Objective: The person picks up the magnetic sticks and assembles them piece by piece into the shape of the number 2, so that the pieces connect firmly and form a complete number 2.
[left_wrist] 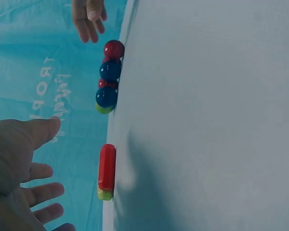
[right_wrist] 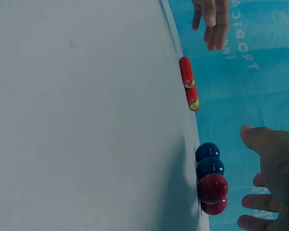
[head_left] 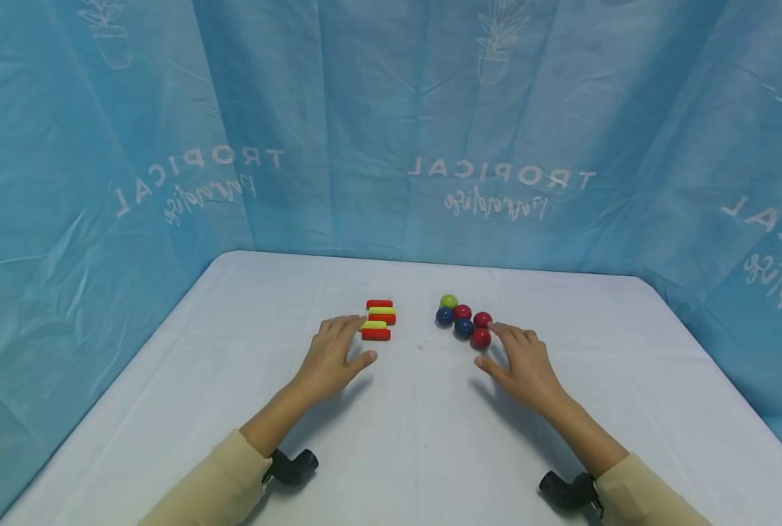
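My left hand [head_left: 332,358] hovers over the white table with fingers spread, holding nothing. Just beyond its fingertips lie short bars in a row, three red [head_left: 376,334] and two yellow [head_left: 381,310], stacked front to back. On the other side, my right hand [head_left: 521,365] also hangs empty, thumb apart from its fingers. Its fingertips overlap the near edge of a cluster of glossy balls: three red [head_left: 480,338], two dark blue [head_left: 464,329] and one green [head_left: 449,301]. In the left wrist view the red bar [left_wrist: 107,167] partly hides a yellow one.
White cloth covers the table [head_left: 417,424], whose back edge meets a blue printed curtain [head_left: 378,131]. More curtain hangs along both sides. A black wrist camera [head_left: 294,467] is strapped at the left sleeve and another camera [head_left: 567,491] at the right.
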The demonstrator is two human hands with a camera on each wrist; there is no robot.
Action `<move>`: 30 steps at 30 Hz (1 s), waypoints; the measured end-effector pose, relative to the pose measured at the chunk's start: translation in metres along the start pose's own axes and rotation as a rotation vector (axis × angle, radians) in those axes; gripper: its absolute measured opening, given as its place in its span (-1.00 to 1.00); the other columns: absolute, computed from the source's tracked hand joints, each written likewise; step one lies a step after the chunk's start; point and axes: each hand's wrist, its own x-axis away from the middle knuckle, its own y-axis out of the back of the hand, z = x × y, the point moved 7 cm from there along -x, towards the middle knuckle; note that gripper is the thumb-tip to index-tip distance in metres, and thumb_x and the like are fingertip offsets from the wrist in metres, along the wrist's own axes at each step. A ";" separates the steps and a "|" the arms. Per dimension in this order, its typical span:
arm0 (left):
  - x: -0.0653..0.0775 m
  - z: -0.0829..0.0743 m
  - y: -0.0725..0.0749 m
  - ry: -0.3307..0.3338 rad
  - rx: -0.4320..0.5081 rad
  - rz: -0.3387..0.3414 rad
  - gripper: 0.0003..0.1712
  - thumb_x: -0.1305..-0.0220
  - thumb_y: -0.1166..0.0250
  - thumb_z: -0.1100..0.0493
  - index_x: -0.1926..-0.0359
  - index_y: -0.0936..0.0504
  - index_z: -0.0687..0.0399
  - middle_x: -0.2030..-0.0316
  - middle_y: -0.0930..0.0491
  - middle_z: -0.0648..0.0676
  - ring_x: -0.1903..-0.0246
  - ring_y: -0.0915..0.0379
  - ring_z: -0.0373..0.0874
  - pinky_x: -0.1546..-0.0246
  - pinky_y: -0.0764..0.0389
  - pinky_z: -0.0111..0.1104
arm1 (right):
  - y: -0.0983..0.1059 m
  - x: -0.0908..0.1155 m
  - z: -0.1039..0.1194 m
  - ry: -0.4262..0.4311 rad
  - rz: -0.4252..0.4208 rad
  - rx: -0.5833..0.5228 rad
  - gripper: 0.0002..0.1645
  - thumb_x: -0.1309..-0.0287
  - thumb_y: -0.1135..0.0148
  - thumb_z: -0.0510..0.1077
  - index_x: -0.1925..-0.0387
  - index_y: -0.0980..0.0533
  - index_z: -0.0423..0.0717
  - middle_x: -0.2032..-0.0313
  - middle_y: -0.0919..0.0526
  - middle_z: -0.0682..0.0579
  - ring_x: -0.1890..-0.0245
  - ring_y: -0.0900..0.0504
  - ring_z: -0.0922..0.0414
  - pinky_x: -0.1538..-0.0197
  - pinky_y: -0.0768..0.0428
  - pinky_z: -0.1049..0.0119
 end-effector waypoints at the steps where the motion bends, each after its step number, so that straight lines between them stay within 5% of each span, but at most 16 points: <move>1: -0.001 0.001 0.000 -0.001 0.009 -0.001 -0.25 -0.16 -0.32 -0.03 -0.32 -0.31 0.10 -0.25 -0.34 0.18 -0.26 -0.15 0.08 -0.17 -0.35 0.04 | 0.000 -0.001 0.000 -0.001 -0.002 -0.006 -0.19 -0.03 -0.33 0.12 -0.26 -0.32 -0.13 -0.21 -0.43 -0.21 -0.18 -0.34 -0.21 -0.18 -0.27 -0.21; 23: -0.029 0.029 -0.021 0.214 0.152 0.077 -0.46 -0.15 -0.34 0.06 -0.18 -0.50 -0.03 -0.12 -0.43 0.08 -0.13 -0.20 -0.02 0.01 -0.48 -0.13 | -0.012 -0.016 -0.015 -0.034 0.021 -0.125 -0.25 -0.03 -0.35 0.08 -0.23 -0.38 -0.09 -0.10 -0.50 -0.21 -0.09 -0.39 -0.16 -0.14 -0.32 -0.14; 30: -0.037 0.034 -0.027 0.213 0.151 0.091 -0.49 -0.14 -0.34 0.09 -0.15 -0.53 -0.01 -0.10 -0.46 0.09 -0.10 -0.20 -0.01 0.02 -0.43 -0.13 | -0.016 -0.021 -0.022 -0.058 0.027 -0.154 -0.28 -0.03 -0.36 0.06 -0.21 -0.41 -0.10 -0.08 -0.50 -0.20 -0.08 -0.37 -0.13 -0.12 -0.33 -0.12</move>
